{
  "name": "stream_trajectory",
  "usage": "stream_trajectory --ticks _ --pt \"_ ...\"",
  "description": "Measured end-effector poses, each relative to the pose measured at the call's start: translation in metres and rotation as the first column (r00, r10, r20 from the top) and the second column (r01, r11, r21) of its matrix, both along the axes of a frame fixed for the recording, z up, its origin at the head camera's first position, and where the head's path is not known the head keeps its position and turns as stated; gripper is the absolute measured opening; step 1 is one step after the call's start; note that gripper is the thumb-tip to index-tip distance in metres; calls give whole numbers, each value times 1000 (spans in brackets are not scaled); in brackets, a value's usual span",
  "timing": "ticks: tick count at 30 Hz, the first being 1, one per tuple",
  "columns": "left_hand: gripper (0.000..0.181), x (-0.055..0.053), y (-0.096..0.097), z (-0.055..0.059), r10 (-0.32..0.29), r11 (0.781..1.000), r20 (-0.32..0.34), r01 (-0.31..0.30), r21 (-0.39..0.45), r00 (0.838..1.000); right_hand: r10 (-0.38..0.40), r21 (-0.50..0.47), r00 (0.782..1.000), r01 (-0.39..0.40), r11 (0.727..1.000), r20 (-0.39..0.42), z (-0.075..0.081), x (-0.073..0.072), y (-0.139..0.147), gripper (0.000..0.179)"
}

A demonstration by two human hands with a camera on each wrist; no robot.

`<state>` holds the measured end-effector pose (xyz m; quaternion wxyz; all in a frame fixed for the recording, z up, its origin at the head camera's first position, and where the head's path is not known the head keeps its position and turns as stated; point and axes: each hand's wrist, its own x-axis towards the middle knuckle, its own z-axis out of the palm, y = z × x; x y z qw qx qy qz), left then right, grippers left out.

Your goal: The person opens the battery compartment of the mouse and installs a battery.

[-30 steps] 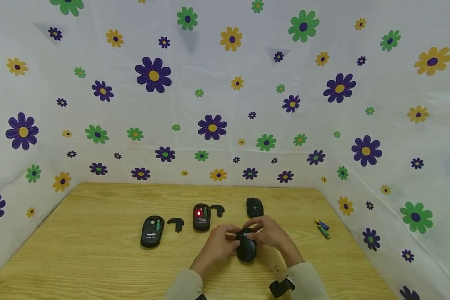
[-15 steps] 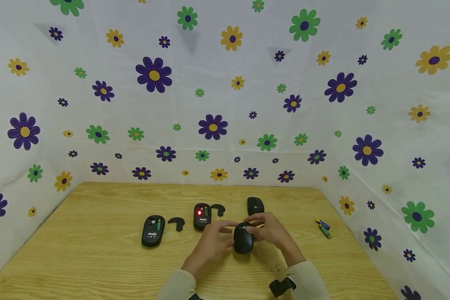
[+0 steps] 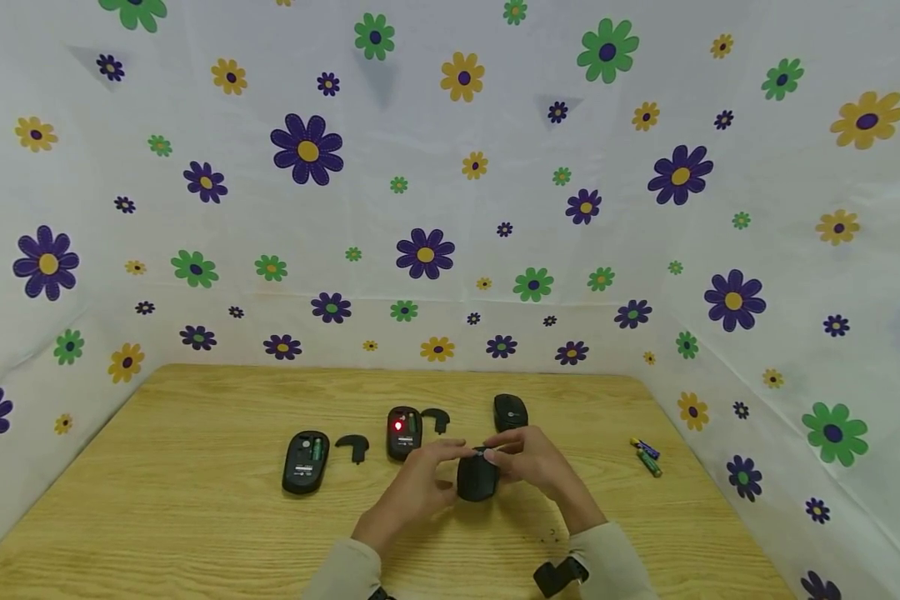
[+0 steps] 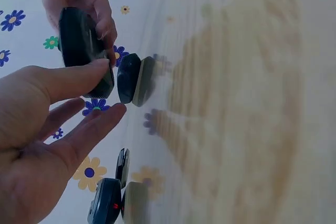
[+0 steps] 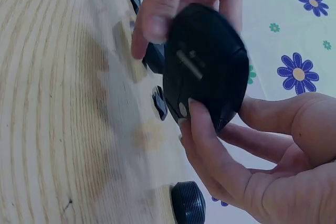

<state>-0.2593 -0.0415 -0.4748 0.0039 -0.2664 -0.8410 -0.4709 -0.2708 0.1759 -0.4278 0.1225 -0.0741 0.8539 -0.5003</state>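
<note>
Over the front middle of the table I hold a black computer mouse [image 3: 477,477]. My right hand [image 3: 540,462] pinches it at its far end, thumb on one face and fingers on the other. In the right wrist view the mouse's underside [image 5: 205,61] shows, with a pale label and a small round spot. My left hand [image 3: 416,487] is at the mouse's left side. In the left wrist view its thumb lies at the mouse's edge [image 4: 84,40], while the other fingers extend apart from it. Another black mouse [image 3: 510,412] stands upright just behind my right hand.
Two upturned mice lie to the left: one [image 3: 296,476] with a battery in its open compartment, the other [image 3: 403,447] glowing red. Beside each lies a curved black cover, one nearer [image 3: 355,447], one farther [image 3: 438,418]. Two batteries [image 3: 648,463] lie at right. Flowered cloth [image 3: 450,333] borders the table.
The mouse has shifted a little left and away from me and has tilted. My left fingers, on the mouse earlier, have loosened and spread. My right hand keeps its pinch.
</note>
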Motion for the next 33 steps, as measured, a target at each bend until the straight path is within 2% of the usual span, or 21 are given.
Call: stream_trajectory --ticks 6,11,16,21,25,33 --pt "45 -1 -5 -3 -10 997 31 7 77 999 23 -4 999 -23 1000 25 0 -2 3 31" --pt "36 -2 -7 -3 -3 994 62 -3 105 998 132 -85 991 -128 988 37 0 -2 3 30" --pt "31 -2 -11 -1 34 995 78 -41 90 996 185 -101 982 -180 978 43 3 0 1 29" --pt "33 -2 -17 -1 78 995 84 -82 51 993 208 -113 976 -199 973 68 6 3 -2 29" --pt "32 -3 -20 -2 108 993 80 -111 37 991 219 -103 974 -213 972 52 6 3 -4 34" --pt "38 -2 -24 0 122 991 98 -127 45 988 234 -76 972 -232 970 24 5 4 -8 39"
